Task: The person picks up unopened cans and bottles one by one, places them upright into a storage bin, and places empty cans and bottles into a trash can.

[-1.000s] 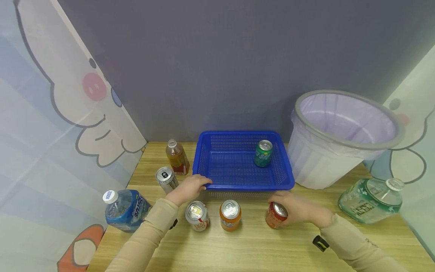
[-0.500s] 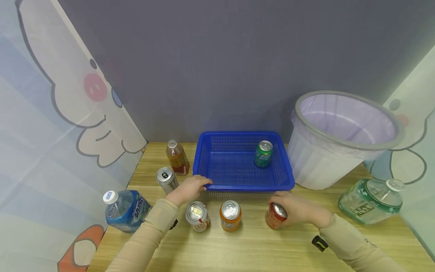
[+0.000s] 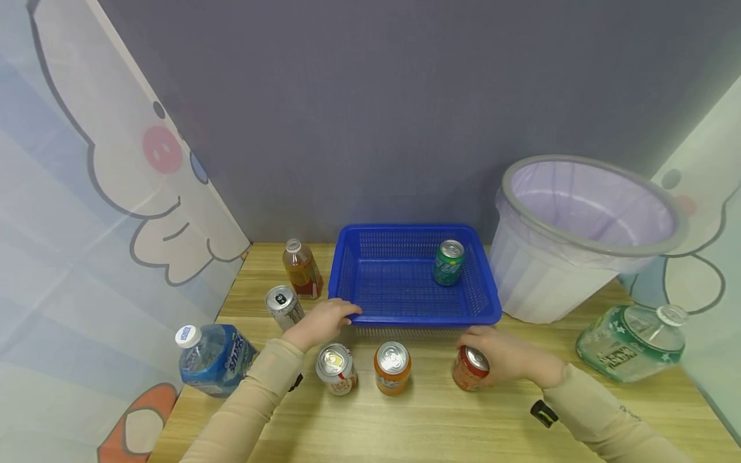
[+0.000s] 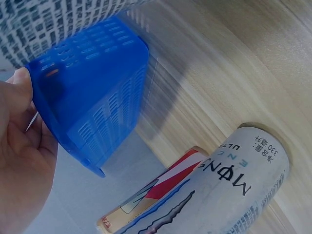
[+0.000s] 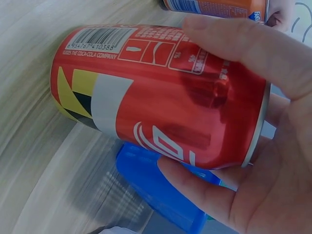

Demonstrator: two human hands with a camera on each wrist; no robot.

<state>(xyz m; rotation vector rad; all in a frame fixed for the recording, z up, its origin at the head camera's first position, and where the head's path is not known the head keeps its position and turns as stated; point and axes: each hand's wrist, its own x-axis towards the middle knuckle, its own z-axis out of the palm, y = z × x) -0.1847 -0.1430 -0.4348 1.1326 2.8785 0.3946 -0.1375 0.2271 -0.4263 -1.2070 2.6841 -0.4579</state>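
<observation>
My left hand (image 3: 326,319) grips the front left corner of a blue plastic basket (image 3: 413,319); in the left wrist view the thumb lies over the basket's rim (image 4: 43,114) and the fingers are bent behind it. A green soda can (image 3: 448,262) stands inside, toward the right. In front of the basket's right corner my right hand (image 3: 502,354) holds a red Coca-Cola can (image 5: 161,97) near its top, thumb on one side and fingers on the other. An orange Fanta can (image 3: 392,368) and a white soda can (image 3: 336,368) stand upright between the hands.
Left of the basket are a Monster can (image 3: 284,306), an amber drink bottle (image 3: 303,269) and a large blue-labelled bottle (image 3: 217,358). A lined bin (image 3: 529,276) stands close at its right, with a large green-labelled bottle (image 3: 631,342) farther right. A grey panel (image 3: 370,116) rises behind.
</observation>
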